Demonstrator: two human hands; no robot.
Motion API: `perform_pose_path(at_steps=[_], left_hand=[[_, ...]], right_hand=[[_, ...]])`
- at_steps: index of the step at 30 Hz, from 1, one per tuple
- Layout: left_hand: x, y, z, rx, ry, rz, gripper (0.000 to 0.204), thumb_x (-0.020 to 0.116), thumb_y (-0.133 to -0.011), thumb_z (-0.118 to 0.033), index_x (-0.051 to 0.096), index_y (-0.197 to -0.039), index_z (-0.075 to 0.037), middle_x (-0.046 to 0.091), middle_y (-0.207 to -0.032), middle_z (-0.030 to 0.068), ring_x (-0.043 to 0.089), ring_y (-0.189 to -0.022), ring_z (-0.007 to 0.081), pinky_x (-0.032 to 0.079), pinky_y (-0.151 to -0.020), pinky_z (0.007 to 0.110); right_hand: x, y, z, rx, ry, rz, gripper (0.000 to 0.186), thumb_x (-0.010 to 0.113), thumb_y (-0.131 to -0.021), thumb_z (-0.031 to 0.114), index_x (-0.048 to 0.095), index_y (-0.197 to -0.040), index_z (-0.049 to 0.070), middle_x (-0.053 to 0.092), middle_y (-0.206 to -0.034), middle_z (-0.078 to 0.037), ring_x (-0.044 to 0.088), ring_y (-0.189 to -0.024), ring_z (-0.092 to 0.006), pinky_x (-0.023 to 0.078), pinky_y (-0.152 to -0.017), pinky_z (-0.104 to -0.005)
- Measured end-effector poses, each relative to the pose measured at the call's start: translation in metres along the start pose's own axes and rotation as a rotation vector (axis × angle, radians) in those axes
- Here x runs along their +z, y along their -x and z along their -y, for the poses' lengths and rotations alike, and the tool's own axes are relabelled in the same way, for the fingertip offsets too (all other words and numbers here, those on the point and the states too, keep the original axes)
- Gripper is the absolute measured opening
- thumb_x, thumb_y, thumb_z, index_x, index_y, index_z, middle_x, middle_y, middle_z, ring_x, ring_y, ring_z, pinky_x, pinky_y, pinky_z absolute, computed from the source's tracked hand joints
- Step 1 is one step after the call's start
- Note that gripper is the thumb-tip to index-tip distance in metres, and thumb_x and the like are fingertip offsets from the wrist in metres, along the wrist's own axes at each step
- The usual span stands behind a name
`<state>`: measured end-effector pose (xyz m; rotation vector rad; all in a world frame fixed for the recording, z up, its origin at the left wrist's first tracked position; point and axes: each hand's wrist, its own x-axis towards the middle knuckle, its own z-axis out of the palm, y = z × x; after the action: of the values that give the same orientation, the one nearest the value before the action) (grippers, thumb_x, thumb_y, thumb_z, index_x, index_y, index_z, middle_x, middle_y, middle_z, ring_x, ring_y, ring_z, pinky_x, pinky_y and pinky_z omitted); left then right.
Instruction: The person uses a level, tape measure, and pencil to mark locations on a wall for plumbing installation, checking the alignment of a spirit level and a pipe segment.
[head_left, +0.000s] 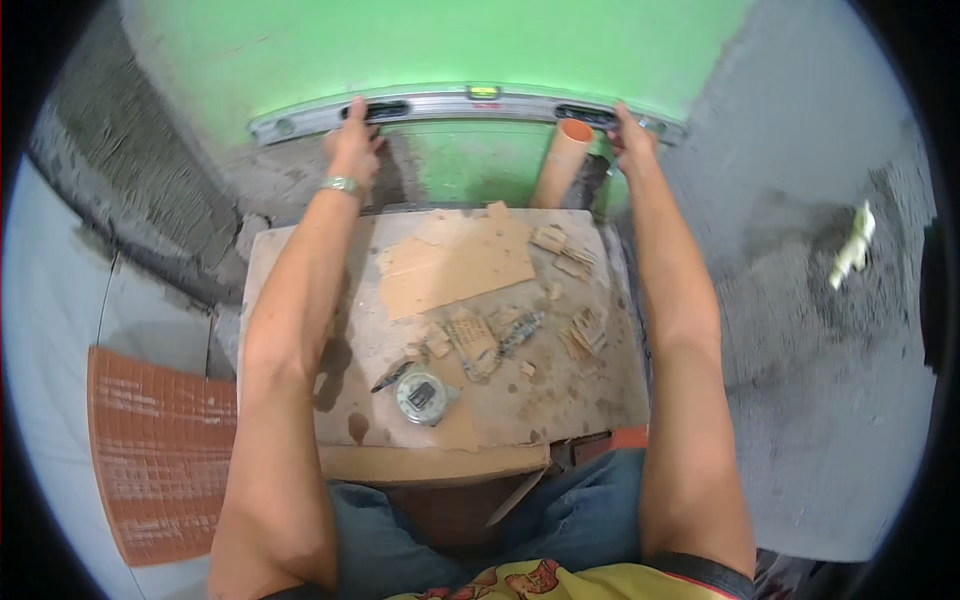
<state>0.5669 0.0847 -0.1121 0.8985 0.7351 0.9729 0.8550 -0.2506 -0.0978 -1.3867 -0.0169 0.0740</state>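
Note:
A long silver spirit level (pixel 440 105) lies crosswise against the green wall (pixel 450 45), with a yellow-green vial at its middle. My left hand (pixel 354 145) grips it near its left handle slot, the thumb up on the bar's face. Toward the other end, my right hand (pixel 632 143) holds the bar beside the right slot, thumb on the front. Part of the fingers of both hands is hidden. Just left of my right hand an orange pipe (pixel 566 165) stands up in front of the wall, its open end close below the level.
A dusty board (pixel 360 400) before me carries cardboard (pixel 455 262), torn scraps, a tape measure (pixel 421 396) and a dark pen-like thing (pixel 391 376). A ribbed orange-brown tile (pixel 160 460) lies at left. From the grey right wall juts a whitish pipe fitting (pixel 853 245).

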Motion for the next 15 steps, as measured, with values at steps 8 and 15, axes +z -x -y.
perform_pose_path(at_steps=[8, 15], left_hand=[[-0.001, 0.011, 0.002, -0.006, 0.017, -0.024, 0.041, 0.077, -0.085, -0.031, 0.059, -0.106, -0.001, 0.064, -0.100, 0.0110, 0.064, -0.084, 0.0239, 0.056, -0.071, 0.039], [-0.026, -0.030, 0.002, -0.010, 0.012, 0.123, 0.052, 0.077, -0.084, -0.039, 0.058, -0.114, -0.001, 0.061, -0.113, 0.0126, 0.062, -0.105, 0.0286, 0.051, -0.091, 0.044]], right_hand=[[-0.003, 0.021, 0.005, 0.079, -0.067, -0.017, 0.047, 0.086, -0.074, 0.021, 0.058, -0.101, -0.005, 0.063, -0.084, -0.011, 0.054, -0.057, -0.0168, 0.045, -0.047, -0.0284], [0.017, -0.003, -0.016, -0.019, -0.133, -0.023, 0.029, 0.084, -0.073, 0.023, 0.062, -0.078, 0.005, 0.058, -0.068, -0.005, 0.047, -0.049, -0.0126, 0.038, -0.044, -0.0283]])
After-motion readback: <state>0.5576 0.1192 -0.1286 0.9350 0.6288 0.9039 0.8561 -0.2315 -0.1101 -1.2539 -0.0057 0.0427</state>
